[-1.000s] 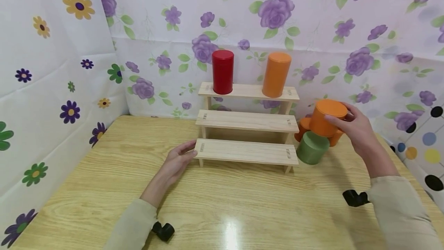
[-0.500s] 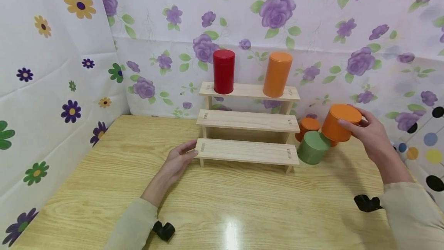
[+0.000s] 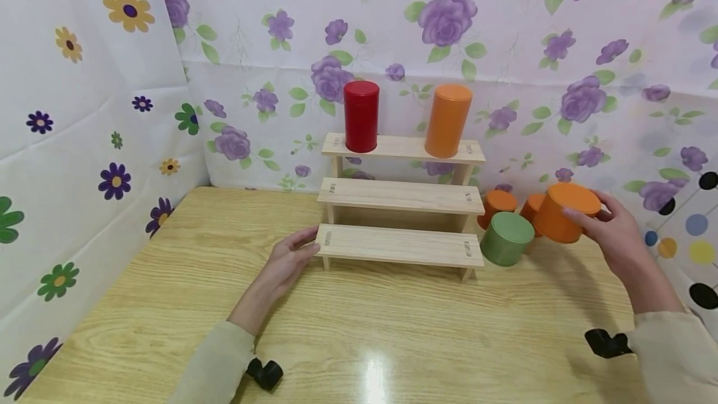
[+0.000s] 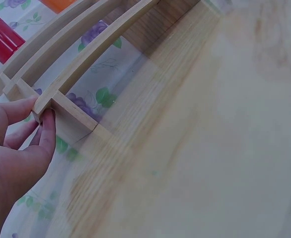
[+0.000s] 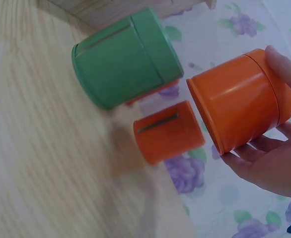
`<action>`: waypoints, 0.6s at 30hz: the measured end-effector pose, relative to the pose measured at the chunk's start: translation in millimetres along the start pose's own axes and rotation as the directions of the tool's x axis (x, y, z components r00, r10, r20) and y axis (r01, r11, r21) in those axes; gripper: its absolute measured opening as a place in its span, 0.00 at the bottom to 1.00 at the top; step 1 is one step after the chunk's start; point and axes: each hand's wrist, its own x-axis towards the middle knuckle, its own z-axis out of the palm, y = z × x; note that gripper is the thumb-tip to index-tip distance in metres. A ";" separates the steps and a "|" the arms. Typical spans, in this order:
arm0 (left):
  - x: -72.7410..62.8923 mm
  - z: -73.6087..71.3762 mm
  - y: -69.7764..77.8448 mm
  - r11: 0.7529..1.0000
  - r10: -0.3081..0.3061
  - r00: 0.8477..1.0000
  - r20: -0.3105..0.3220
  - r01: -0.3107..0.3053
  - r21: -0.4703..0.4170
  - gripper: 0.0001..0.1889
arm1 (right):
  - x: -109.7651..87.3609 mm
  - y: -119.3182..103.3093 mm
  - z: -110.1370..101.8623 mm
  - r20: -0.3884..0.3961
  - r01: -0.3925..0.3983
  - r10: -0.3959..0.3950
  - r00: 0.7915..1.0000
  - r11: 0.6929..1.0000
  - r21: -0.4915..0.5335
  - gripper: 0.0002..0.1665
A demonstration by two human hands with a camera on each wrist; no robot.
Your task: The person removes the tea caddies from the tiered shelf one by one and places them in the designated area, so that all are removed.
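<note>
Purple-flowered backdrop (image 3: pixel 235 24), pale wooden table (image 3: pixel 426 329)

The head view looks forward and down from above the bench (image 3: pixel 392 323), reaching its far edge. The left wrist view, canted and close, faces the left end of the shelf (image 3: pixel 401 194), which the head view shares; the right wrist view, tilted and near, faces the held orange can (image 5: pixel 242 101) and green can (image 5: pixel 128 58) toward the far right corner, both also in the head view.

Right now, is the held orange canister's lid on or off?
On: in the right wrist view, the lid sits flush on the held orange canister.
</note>
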 end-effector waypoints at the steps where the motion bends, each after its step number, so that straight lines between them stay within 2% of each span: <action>1: 0.2 -0.1 0.0 1.000 -0.001 1.000 -0.001 0.001 0.000 0.28 | -1.0 2.1 -1.3 0.001 0.000 0.000 1.000 1.000 0.004 0.49; 13: -1.5 -0.6 1.1 1.000 0.002 1.000 0.014 -0.002 -0.012 0.28 | -3.7 30.7 -11.6 0.060 -0.033 0.039 0.997 0.994 -0.106 0.51; 18: -1.9 -0.2 1.4 1.000 0.005 1.000 0.015 -0.005 -0.003 0.28 | -5.3 44.7 -13.1 0.087 -0.021 0.019 0.996 0.999 0.033 0.42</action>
